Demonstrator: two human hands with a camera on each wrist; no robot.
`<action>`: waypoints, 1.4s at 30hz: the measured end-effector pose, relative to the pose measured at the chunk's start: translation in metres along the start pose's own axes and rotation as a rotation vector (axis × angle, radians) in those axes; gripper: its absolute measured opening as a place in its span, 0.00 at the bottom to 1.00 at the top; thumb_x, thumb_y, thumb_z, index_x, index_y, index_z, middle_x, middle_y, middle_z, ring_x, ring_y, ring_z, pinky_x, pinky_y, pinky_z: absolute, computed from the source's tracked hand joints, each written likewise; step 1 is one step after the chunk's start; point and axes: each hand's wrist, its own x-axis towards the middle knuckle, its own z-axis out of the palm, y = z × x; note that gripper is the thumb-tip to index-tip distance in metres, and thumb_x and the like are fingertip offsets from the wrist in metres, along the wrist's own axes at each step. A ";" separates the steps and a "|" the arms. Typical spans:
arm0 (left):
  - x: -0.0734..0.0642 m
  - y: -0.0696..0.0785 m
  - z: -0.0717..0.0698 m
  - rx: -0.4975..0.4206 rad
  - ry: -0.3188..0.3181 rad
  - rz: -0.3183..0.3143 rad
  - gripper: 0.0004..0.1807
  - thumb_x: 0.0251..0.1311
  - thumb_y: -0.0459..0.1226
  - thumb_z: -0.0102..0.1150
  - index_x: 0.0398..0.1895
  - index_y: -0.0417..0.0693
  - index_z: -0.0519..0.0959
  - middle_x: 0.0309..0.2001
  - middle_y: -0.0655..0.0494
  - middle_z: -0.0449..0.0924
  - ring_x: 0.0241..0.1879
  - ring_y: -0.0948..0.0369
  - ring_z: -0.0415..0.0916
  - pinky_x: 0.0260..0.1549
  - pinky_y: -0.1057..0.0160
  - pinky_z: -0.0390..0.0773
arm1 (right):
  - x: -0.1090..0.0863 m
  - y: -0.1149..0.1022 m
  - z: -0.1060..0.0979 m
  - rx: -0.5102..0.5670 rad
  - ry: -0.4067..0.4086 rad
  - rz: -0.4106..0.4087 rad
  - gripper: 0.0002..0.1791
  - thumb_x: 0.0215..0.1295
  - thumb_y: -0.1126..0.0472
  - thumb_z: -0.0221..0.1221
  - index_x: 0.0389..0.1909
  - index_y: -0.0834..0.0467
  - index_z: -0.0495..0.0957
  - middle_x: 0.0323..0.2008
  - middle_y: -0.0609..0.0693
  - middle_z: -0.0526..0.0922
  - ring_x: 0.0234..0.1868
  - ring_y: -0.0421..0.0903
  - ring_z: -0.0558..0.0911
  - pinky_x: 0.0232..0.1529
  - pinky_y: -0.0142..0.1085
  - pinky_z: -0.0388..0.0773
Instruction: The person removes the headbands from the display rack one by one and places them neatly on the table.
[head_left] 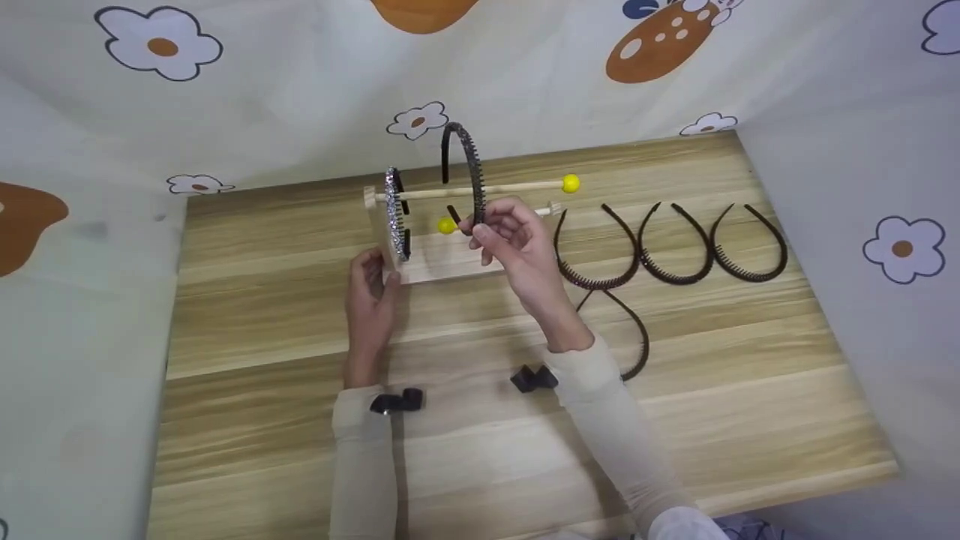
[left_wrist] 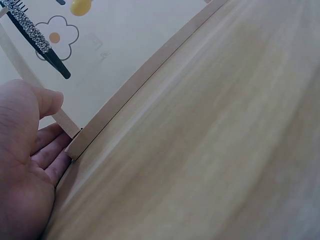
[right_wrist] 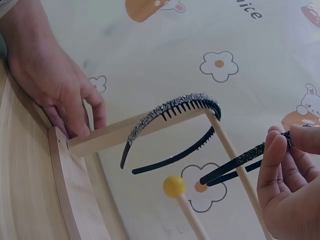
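Note:
A wooden headband rack (head_left: 450, 262) stands on the table, its rods tipped with yellow balls. My left hand (head_left: 369, 304) grips its left lower corner, thumb on one side of the upright (left_wrist: 67, 122) and fingers on the other. A silver glittery headband (right_wrist: 175, 105) with dark comb teeth hangs on the upper rod (head_left: 525, 186), close to the upright. Farther along that rod, my right hand (head_left: 529, 259) pinches a dark, toothed headband (head_left: 474, 161) between thumb and fingers. Its band arches above the rod in the head view; the fingers hide part of it.
Several dark toothed headbands lie to the right of the rack, among them one headband (head_left: 784, 247) at the far right. Another headband (head_left: 643, 337) lies nearer, partly behind the right forearm. A patterned cloth (head_left: 300, 97) hangs behind the wood-grain table (head_left: 262, 322).

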 end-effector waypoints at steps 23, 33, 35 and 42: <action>-0.001 0.001 0.000 -0.011 -0.001 0.018 0.25 0.80 0.27 0.59 0.74 0.32 0.66 0.77 0.34 0.71 0.81 0.43 0.66 0.87 0.54 0.61 | -0.003 -0.006 -0.035 -0.054 0.037 -0.063 0.10 0.75 0.76 0.61 0.47 0.58 0.82 0.43 0.55 0.92 0.37 0.45 0.85 0.30 0.29 0.83; -0.001 0.000 0.000 0.007 -0.005 0.026 0.25 0.78 0.25 0.58 0.74 0.32 0.66 0.77 0.33 0.71 0.81 0.42 0.66 0.87 0.54 0.61 | -0.003 -0.011 -0.054 -0.066 0.051 -0.100 0.12 0.74 0.76 0.60 0.49 0.58 0.82 0.43 0.52 0.92 0.37 0.45 0.86 0.30 0.29 0.83; 0.000 0.000 0.000 0.004 -0.007 0.030 0.25 0.78 0.25 0.58 0.74 0.32 0.66 0.76 0.33 0.71 0.80 0.42 0.67 0.86 0.53 0.62 | -0.003 -0.011 -0.058 -0.063 0.058 -0.105 0.12 0.74 0.77 0.59 0.48 0.58 0.82 0.43 0.52 0.92 0.36 0.46 0.86 0.30 0.29 0.83; 0.000 -0.004 -0.001 -0.018 -0.010 0.055 0.25 0.77 0.23 0.58 0.73 0.29 0.66 0.75 0.31 0.72 0.79 0.40 0.67 0.86 0.52 0.62 | -0.002 -0.015 -0.070 -0.073 0.095 -0.082 0.12 0.74 0.77 0.59 0.48 0.58 0.82 0.43 0.55 0.92 0.36 0.47 0.85 0.30 0.29 0.83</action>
